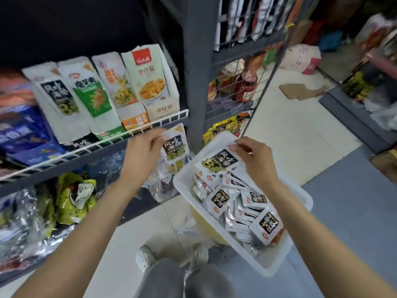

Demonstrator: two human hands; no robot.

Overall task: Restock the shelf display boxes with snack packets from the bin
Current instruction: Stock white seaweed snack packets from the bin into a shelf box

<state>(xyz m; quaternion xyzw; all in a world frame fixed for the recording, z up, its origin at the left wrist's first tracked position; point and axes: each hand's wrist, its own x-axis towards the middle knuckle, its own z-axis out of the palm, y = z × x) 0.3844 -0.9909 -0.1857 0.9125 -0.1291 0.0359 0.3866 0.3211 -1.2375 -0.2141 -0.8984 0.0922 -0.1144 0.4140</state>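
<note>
Your left hand (143, 151) pinches a packet (175, 145) below the shelf rail (120, 137); your right hand (255, 157) pinches another packet (219, 162) at the bin's (277, 269) far rim.

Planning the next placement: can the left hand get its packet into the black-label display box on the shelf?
Probably yes. The left hand holds its packet just below the white wire rail, and nothing blocks the black-label display box above.

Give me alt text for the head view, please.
Left hand holds a snack packet below the wire shelf rail, while the right hand pinches another packet over the white bin of packets. Four display boxes stand on the shelf.
</note>
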